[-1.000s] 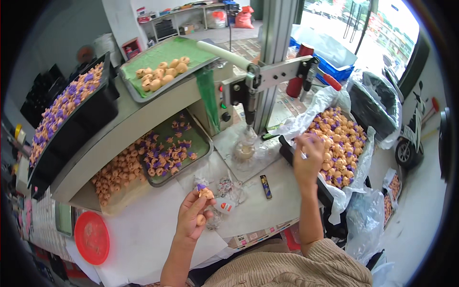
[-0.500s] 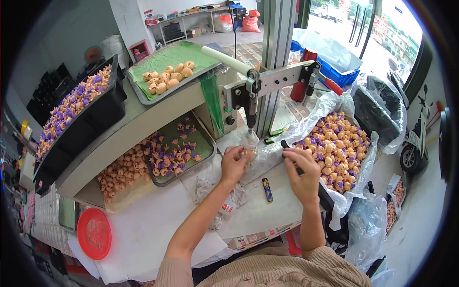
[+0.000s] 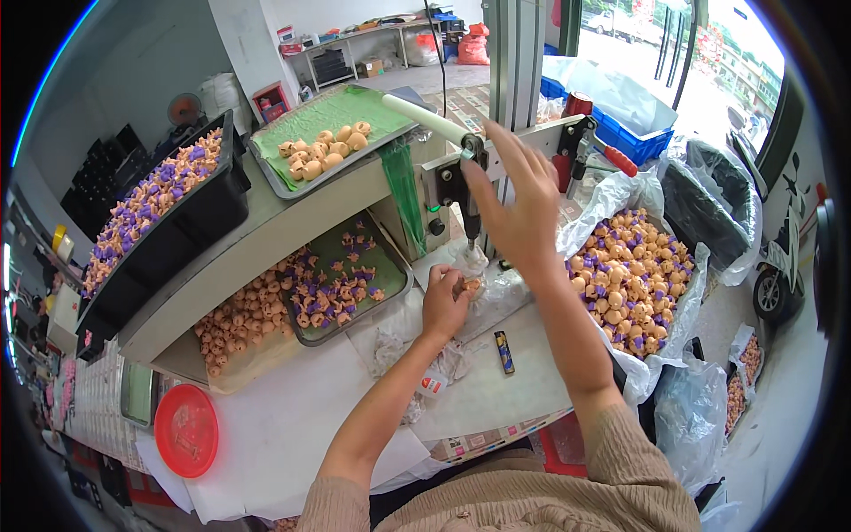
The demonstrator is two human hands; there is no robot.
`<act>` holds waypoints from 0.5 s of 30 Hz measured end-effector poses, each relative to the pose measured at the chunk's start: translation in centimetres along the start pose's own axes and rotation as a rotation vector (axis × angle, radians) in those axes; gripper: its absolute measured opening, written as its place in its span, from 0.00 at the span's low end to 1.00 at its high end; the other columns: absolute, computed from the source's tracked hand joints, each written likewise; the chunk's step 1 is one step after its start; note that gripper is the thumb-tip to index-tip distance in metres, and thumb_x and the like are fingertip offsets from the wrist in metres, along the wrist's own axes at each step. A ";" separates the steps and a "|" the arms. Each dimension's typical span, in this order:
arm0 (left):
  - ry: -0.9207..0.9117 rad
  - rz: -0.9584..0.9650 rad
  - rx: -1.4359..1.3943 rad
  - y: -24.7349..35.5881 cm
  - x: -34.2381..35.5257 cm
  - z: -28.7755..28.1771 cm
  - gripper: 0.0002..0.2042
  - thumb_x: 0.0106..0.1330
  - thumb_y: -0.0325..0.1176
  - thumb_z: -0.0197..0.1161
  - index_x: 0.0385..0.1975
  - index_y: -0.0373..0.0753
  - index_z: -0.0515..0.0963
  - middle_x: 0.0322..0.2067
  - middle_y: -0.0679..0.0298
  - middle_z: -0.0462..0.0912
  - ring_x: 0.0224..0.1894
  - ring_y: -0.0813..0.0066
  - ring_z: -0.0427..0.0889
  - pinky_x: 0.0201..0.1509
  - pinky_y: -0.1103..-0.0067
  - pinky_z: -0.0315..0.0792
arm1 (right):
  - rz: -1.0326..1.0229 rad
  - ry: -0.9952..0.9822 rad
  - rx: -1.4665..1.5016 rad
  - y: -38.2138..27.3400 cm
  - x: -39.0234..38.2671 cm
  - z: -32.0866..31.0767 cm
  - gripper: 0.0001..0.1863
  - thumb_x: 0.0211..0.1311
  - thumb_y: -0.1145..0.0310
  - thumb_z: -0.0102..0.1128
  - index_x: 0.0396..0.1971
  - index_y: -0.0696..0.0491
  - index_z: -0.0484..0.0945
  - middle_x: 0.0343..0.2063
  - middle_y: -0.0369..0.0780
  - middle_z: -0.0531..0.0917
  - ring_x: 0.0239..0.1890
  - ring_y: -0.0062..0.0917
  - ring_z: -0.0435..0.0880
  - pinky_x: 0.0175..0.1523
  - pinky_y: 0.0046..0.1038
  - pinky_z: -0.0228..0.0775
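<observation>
My left hand (image 3: 446, 301) is closed at the foot of the hand press (image 3: 467, 191). Its fingers pinch a small peach-coloured doll part (image 3: 471, 285), mostly hidden, right under the plastic-wrapped press tip (image 3: 472, 260). My right hand (image 3: 519, 208) is raised beside the press, somewhat smeared by motion, with its fingers stretched out and nothing in them. Nearest to it is the press's long white lever handle (image 3: 425, 120), which slants up to the left. Below the press, a dark blue-and-yellow tube (image 3: 504, 353) lies on the worktable (image 3: 479, 399).
At right stands a plastic-lined bin of peach-and-purple dolls (image 3: 629, 284). Left of the press, a tray (image 3: 306, 335) of small doll bodies sits beside piled doll heads (image 3: 239, 328). A green-lined tray (image 3: 275, 146) of heads and a black crate (image 3: 168, 248) rest above. A red basin (image 3: 187, 432) lies lower left.
My right hand has risen from beside the doll bin toward the press's lever, its fingers spreading out. My left hand stays under the press tip. The whole view has shifted slightly.
</observation>
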State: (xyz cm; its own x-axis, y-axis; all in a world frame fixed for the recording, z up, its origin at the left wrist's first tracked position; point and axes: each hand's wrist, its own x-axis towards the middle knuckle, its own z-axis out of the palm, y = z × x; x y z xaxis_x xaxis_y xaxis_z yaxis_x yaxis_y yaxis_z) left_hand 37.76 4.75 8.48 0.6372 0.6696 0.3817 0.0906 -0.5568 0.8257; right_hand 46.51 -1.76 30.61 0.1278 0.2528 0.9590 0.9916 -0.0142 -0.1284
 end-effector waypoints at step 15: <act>0.048 -0.809 -0.991 -0.8 -2.0 -8.7 0.10 0.59 0.26 0.64 0.40 0.40 0.77 0.33 0.70 0.75 0.28 0.84 0.73 0.25 0.85 0.68 | 0.227 0.089 0.801 -2.3 -9.5 -4.8 0.27 0.57 0.55 0.59 0.47 0.63 0.72 0.46 0.50 0.77 0.53 0.41 0.73 0.63 0.43 0.55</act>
State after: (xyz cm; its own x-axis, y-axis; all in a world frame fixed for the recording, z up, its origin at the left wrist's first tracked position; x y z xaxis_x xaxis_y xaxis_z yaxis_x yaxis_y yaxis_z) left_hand 29.76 8.13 10.62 0.6377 0.6730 -0.3747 -0.1819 0.6042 0.7758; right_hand 43.06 -8.73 23.04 0.3573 0.2485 0.9003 0.6328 0.6446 -0.4290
